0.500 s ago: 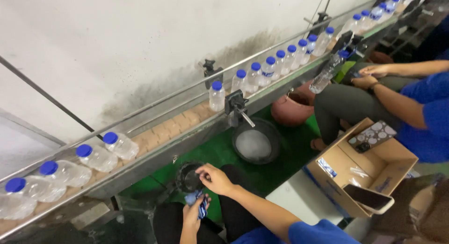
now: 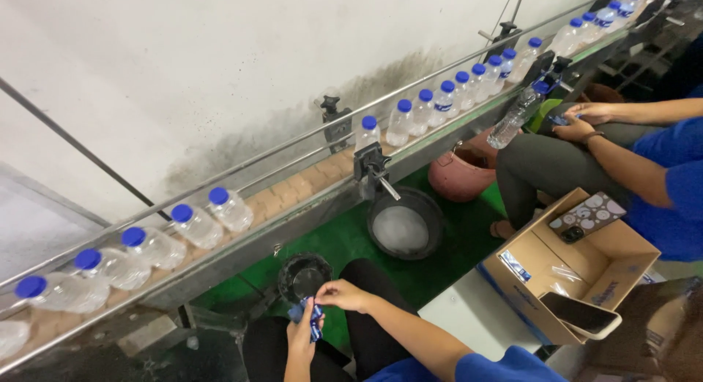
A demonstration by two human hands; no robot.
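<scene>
Both hands pinch a small blue label [image 2: 313, 317] at the frame's six o'clock: left hand [image 2: 300, 334] underneath, right hand [image 2: 343, 294] on top. Judged step: opening it; a bottle [image 2: 228, 208] on the conveyor [image 2: 307, 188] at eleven o'clock seems next.

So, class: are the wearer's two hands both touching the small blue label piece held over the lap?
Touching. The head view shows the left hand gripping the blue label piece while the right hand pinches its top edge.

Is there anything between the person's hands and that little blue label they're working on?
Nothing visible. The left hand and right hand both pinch the small blue label directly, above the lap. The nearest bottle stands apart on the conveyor, behind its rail.
</scene>
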